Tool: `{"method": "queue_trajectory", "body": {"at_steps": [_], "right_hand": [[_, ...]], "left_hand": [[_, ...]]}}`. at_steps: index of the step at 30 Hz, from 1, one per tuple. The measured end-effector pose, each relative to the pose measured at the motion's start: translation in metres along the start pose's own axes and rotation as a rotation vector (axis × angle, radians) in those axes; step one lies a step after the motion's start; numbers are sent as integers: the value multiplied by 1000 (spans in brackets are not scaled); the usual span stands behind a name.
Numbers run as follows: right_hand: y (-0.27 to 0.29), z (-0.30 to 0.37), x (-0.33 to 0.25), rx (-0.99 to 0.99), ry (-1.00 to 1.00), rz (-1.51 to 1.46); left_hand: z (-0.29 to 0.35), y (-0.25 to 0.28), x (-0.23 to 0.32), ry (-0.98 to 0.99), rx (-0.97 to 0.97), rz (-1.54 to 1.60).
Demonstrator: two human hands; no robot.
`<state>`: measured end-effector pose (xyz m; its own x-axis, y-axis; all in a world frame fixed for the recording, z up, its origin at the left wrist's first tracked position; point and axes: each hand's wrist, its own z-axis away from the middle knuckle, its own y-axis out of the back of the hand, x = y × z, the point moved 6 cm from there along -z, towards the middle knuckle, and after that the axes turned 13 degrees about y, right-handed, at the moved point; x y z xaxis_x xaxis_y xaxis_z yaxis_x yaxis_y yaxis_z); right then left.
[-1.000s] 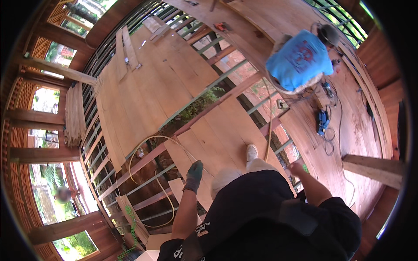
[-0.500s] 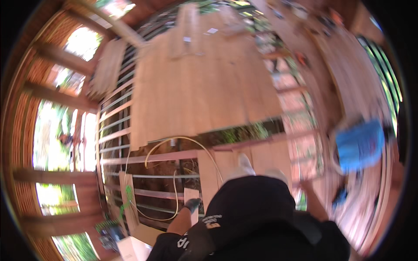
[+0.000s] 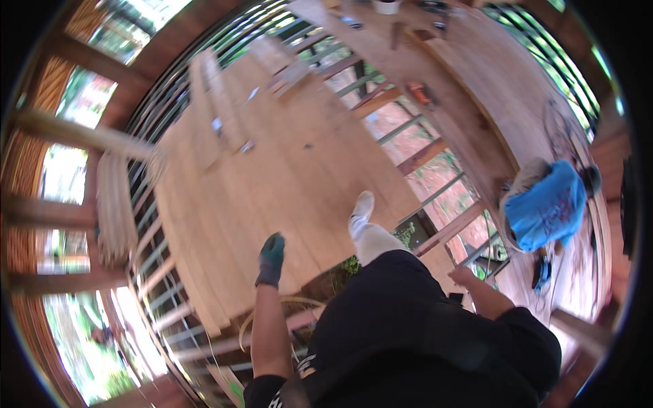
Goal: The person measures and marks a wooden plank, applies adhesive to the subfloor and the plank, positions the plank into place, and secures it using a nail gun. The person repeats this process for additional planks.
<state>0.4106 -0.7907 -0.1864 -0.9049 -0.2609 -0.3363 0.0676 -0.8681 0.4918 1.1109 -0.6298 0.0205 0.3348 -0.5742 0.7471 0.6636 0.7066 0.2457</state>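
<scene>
My left hand (image 3: 271,258), in a dark green and grey glove, is held out over the wooden plank deck (image 3: 252,183). Its fingers look stretched forward, and nothing shows in them. My right hand (image 3: 462,276), bare, is out beside my right hip, above the gap at the deck's edge. Its fingers are small and blurred, so whether it holds anything is unclear. A white-socked foot (image 3: 362,209) of mine is planted on the planks. Loose boards (image 3: 216,112) and a small box-like wood piece (image 3: 289,78) lie on the far part of the deck.
Open joists (image 3: 422,156) with ground below run along the right; more joists (image 3: 160,275) border the left. A yellow hose (image 3: 246,330) curves near my left forearm. A person in a blue shirt (image 3: 549,207) crouches at right. An orange tool (image 3: 420,93) lies on the far-right boards.
I have stepped forward and my view has turned right. My left hand has moved from a narrow board near the hose out over the deck. One foot is now on the planks.
</scene>
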Motion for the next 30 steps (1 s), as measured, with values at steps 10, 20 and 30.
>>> {"method": "queue_trajectory", "body": {"at_steps": [10, 20, 30], "right_hand": [[328, -99, -302, 539, 173, -630], [276, -154, -302, 615, -338, -904], [225, -117, -352, 627, -429, -866]], "left_hand": [[-146, 53, -17, 591, -127, -459], [-450, -43, 178, -827, -552, -1292], [-537, -342, 472, 30, -503, -448]]}}
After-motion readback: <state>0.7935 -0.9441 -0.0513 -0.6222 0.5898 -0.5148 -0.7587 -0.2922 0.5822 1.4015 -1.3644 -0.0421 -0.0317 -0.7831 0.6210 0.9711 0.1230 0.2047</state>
